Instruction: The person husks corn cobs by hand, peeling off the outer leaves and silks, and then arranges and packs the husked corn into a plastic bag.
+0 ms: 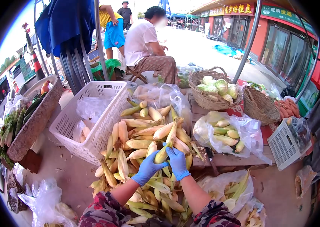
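Note:
My left hand (147,168) and my right hand (179,163) wear blue gloves. Both close around the lower end of one ear of corn (171,135), whose green-yellow husk points up and away from me. Beneath and around them spreads a large heap of corn ears (139,143), most still in pale husks. Just right of the heap, a knife (212,162) lies on the low wooden platform near scattered kernels. A clear plastic bag (249,132) with several husked-looking ears sits further right.
A white plastic crate (63,126) with plastic bags inside stands at left. Wicker baskets, one holding cabbages (220,87), are at back right. A grey crate (284,145) stands at far right. Bags of husks (239,189) lie near my right arm. A seated person (143,45) is beyond.

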Available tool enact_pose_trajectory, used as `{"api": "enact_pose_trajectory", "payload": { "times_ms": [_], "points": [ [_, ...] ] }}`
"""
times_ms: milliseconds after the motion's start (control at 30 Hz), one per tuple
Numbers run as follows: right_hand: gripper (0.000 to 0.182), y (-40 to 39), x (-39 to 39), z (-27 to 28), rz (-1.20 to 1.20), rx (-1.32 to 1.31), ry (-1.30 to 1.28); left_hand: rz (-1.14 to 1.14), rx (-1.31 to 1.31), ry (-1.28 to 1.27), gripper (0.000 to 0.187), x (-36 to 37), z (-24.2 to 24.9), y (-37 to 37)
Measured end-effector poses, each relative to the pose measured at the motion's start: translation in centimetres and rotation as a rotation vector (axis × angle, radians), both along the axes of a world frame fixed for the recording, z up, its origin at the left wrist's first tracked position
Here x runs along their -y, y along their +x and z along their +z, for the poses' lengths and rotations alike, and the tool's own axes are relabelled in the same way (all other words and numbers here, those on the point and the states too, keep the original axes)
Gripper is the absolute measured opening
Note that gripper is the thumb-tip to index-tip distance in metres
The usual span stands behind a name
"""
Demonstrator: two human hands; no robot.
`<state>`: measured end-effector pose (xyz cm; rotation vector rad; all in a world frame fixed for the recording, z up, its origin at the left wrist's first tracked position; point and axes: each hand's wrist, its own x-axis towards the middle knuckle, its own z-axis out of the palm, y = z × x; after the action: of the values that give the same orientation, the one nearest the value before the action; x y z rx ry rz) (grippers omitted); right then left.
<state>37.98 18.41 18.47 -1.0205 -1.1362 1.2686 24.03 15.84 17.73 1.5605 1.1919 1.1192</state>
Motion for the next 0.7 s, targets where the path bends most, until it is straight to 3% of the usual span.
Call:
{"api": "enact_pose_trajectory", "payload": {
  "times_ms": [100,200,300,467,500,533,600,700],
  "points": [
    [0.031,-0.2,0.6,0.7,0.015,-0.114,0.040,0.024,-0.028,0.043,0.064,-0.1,0.2,0.0],
    [0.033,-0.2,-0.4,-2.0,0.058,-0.225,0.012,0.003,0.031,0.028,0.066,-0.4,-1.0,-0.2],
    [0.033,-0.3,0.0,-1.3,0.069,-0.272,0.004,-0.032,0.045,-0.078,0.073,-0.3,-1.1,-0.8],
    [0.032,-1.4,-0.2,-1.6,-0.074,-0.526,-0.191,-0.162,0.331,0.024,0.083,-1.0,-1.5,0.1],
    [0.028,-1.8,0.1,-0.9,-0.158,-0.658,-0.218,-0.139,0.321,0.007,0.080,-0.8,-1.9,0.1],
    [0.031,-1.6,0.1,-1.0,-0.082,-0.830,-0.298,-0.131,0.511,-0.259,0.070,-0.2,-1.5,0.4],
    [0.040,-1.5,-0.3,-2.3,0.023,-1.037,-0.266,-0.111,0.671,-0.255,0.052,-0.6,-2.8,0.9],
    [0.041,-2.1,0.0,-1.4,-0.132,-1.108,-0.247,-0.106,0.898,-0.419,0.052,-1.3,-2.0,0.9]
  ]
}}
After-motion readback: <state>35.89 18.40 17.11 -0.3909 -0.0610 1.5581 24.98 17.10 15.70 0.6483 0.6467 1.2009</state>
